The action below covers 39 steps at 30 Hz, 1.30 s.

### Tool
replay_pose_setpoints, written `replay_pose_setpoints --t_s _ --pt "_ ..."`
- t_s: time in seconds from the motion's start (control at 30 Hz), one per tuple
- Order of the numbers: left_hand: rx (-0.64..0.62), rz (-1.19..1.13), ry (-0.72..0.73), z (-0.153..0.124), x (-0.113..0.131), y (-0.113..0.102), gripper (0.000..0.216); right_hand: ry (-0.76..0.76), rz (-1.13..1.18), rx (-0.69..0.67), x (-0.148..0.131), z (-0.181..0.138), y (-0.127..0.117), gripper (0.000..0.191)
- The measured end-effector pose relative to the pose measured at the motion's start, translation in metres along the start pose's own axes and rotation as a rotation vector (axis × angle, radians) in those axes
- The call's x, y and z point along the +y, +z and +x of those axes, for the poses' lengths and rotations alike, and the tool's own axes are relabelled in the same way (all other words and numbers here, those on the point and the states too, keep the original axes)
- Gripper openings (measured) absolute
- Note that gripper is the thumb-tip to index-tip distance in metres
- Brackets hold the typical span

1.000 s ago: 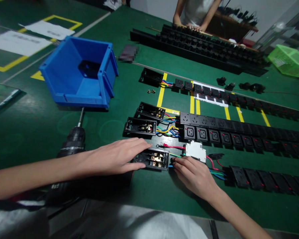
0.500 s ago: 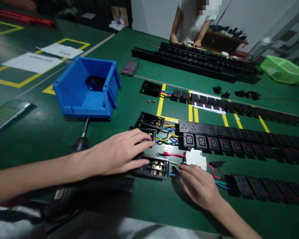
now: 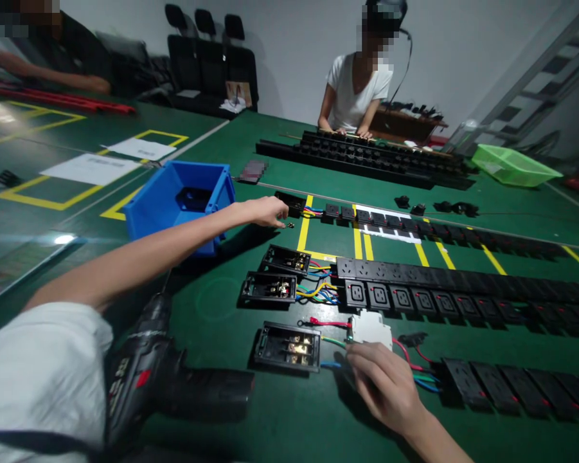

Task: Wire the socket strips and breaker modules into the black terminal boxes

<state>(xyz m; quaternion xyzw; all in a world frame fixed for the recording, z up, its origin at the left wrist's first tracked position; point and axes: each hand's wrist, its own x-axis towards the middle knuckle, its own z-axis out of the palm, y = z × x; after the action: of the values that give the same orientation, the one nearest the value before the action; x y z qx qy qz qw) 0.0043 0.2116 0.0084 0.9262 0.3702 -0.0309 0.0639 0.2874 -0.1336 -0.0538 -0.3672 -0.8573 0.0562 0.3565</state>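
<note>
My left hand [image 3: 268, 211] reaches across to a few small brass screws [image 3: 290, 225], its fingers curled down in a pinch beside them; what lies between the fingertips is hidden. My right hand [image 3: 383, 379] is closed at the front, its fingertips pinched on a green wire [image 3: 335, 341] beside a white circuit breaker [image 3: 370, 326]. A blue wire [image 3: 331, 364] runs toward the same hand. Left of it lies an open black terminal box [image 3: 272, 347] with brass terminals. A red wire [image 3: 332, 322] with a bare ring lug comes off the breaker.
Black socket strips [image 3: 390, 273] with wired end boxes [image 3: 268, 289] lie behind. A cordless drill [image 3: 144, 366] and a blue bin [image 3: 173, 222] are on the left. Stacked black rails [image 3: 347, 161] and a green basket [image 3: 511, 166] lie farther back, with a person [image 3: 354, 96] behind the rails.
My left hand has left the black boxes and moved up and away to the brass screws. My right hand stays by the breaker and wires. The view has tilted up.
</note>
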Motion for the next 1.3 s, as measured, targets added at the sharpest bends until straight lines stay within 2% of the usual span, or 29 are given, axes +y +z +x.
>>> replay_pose_setpoints --t_s 0.2,0.37,0.53,0.67,0.73,0.8,0.97,1.0,1.07,1.17,1.3 --pt "-0.010 -0.004 -0.011 0.009 0.003 0.020 0.025 -0.002 0.010 0.030 -0.004 0.005 0.000 0.026" --pt "0.013 -0.009 -0.016 0.003 0.010 0.021 0.021 -0.029 -0.006 0.040 -0.004 0.005 0.000 0.025" --pt "0.050 -0.045 -0.018 -0.021 0.013 0.010 0.026 -0.158 -0.036 -0.040 -0.009 0.021 -0.006 0.026" --pt "0.121 -0.084 -0.020 -0.059 0.023 0.001 0.030 -0.221 -0.026 -0.210 -0.033 0.071 -0.007 0.027" --pt "0.173 -0.106 -0.018 -0.082 0.031 -0.001 0.034 -0.252 -0.037 -0.344 -0.053 0.100 0.004 0.034" --pt "0.225 -0.145 -0.006 -0.104 0.040 0.000 0.035 -0.320 -0.050 -0.447 -0.074 0.123 0.024 0.048" --pt "0.290 -0.202 -0.018 -0.149 0.058 0.008 0.036 -0.385 -0.086 -0.486 -0.121 0.146 0.098 0.070" --pt "0.299 -0.211 -0.022 -0.155 0.059 0.009 0.036 -0.362 -0.110 -0.477 -0.127 0.146 0.111 0.069" --pt "0.315 -0.227 -0.028 -0.164 0.059 0.013 0.036 -0.295 -0.155 -0.459 -0.137 0.148 0.132 0.055" --pt "0.344 -0.252 -0.033 -0.172 0.055 0.017 0.037 -0.171 -0.125 -0.485 -0.145 0.153 0.146 0.055" --pt "0.381 -0.290 -0.048 -0.177 0.050 0.022 0.036 -0.110 -0.036 -0.578 -0.142 0.162 0.146 0.082"
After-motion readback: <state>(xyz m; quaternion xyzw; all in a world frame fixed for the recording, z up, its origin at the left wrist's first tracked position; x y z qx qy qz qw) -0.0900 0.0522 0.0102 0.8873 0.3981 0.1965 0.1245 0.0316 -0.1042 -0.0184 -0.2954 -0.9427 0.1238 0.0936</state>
